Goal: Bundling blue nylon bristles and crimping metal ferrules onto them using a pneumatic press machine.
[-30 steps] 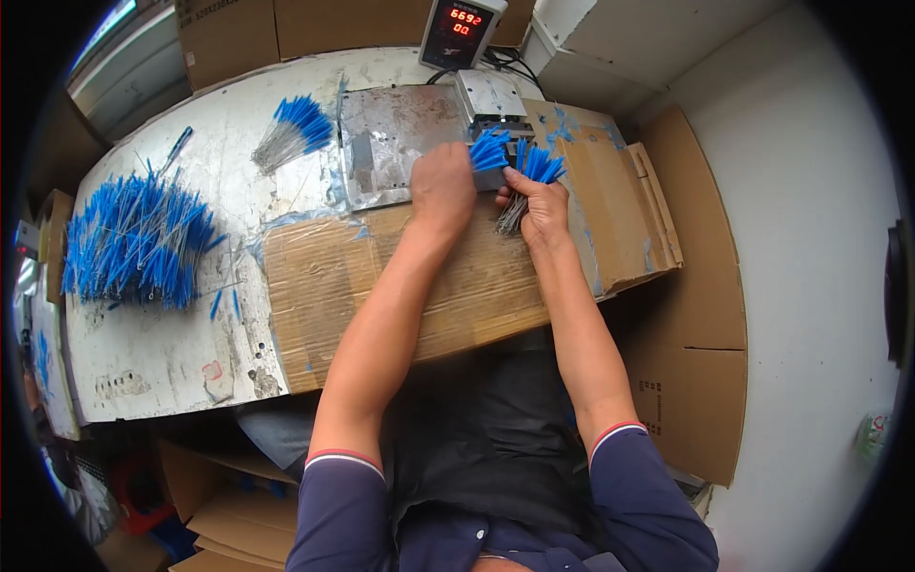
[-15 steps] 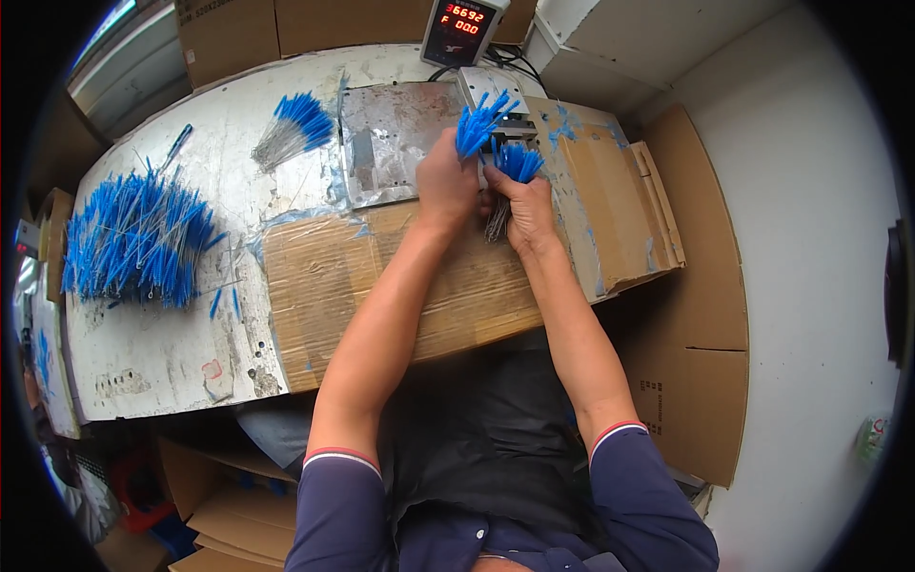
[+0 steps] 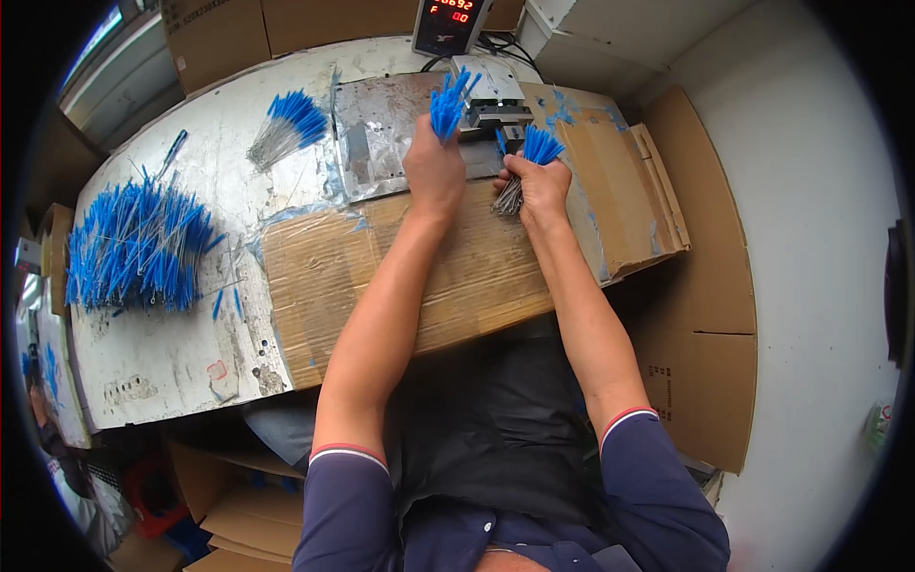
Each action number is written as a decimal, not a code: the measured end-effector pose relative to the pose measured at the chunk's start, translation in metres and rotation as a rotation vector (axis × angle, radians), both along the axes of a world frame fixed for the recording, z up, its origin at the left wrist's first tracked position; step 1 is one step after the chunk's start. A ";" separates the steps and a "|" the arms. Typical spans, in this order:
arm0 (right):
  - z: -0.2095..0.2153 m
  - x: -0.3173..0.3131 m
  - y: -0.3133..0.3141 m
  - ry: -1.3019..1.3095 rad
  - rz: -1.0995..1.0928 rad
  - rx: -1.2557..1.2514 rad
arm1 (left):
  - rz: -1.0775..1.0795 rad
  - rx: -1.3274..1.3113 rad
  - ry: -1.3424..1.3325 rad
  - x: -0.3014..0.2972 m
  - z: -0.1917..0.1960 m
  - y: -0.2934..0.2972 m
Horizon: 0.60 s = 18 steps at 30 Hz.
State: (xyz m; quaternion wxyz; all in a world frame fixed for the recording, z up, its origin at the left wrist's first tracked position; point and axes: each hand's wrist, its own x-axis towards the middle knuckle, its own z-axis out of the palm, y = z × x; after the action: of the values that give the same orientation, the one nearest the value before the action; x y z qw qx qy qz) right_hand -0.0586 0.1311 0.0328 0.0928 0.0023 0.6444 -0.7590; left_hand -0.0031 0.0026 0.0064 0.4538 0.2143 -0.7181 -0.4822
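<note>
My left hand [image 3: 434, 176] is closed around a bunch of thin wire brushes with blue bristles [image 3: 448, 107], their blue ends sticking up above the fist. To its right, my right hand [image 3: 545, 188] grips a second bunch of blue wire brushes [image 3: 542, 145]. Their bare wire stems hang out below the thumb. One blue tip stands apart near the right fingertips, in front of a small metal machine [image 3: 496, 107]; whether the fingers hold it I cannot tell. The two hands are apart, above the near edge of a metal plate [image 3: 381, 129].
A large heap of blue wire brushes [image 3: 138, 243] lies on the white table [image 3: 172, 367] at left, with a smaller fanned bundle [image 3: 291, 126] farther back. A counter with a red display [image 3: 446, 27] stands behind the machine. Cardboard [image 3: 410, 276] covers the table's front; a taped box [image 3: 620, 181] sits right.
My hands have drawn apart, the left moving left and the right slightly right, each keeping its bunch. More of the machine shows between them. The view has shifted slightly.
</note>
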 end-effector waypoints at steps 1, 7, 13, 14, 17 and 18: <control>0.000 -0.002 -0.001 -0.005 -0.005 -0.001 | -0.005 -0.001 -0.005 0.000 0.000 0.001; 0.002 -0.001 -0.005 -0.029 -0.029 0.026 | 0.072 -0.106 -0.001 -0.004 -0.002 -0.001; 0.000 0.001 -0.007 -0.022 -0.037 0.005 | 0.096 -0.130 0.037 -0.001 -0.003 -0.002; 0.000 0.002 -0.007 -0.016 -0.047 -0.003 | 0.116 -0.145 0.034 0.000 -0.002 -0.002; -0.001 0.003 -0.006 0.010 -0.059 -0.022 | 0.126 -0.148 0.047 0.001 0.001 0.000; -0.001 0.003 -0.007 0.031 -0.058 -0.035 | 0.117 -0.137 0.066 0.001 0.001 0.000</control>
State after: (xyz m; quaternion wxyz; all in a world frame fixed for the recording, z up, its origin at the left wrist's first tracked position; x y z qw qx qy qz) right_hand -0.0552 0.1240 0.0316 0.0606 0.0075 0.6321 -0.7724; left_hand -0.0025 0.0022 0.0073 0.5181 0.2083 -0.7203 -0.4115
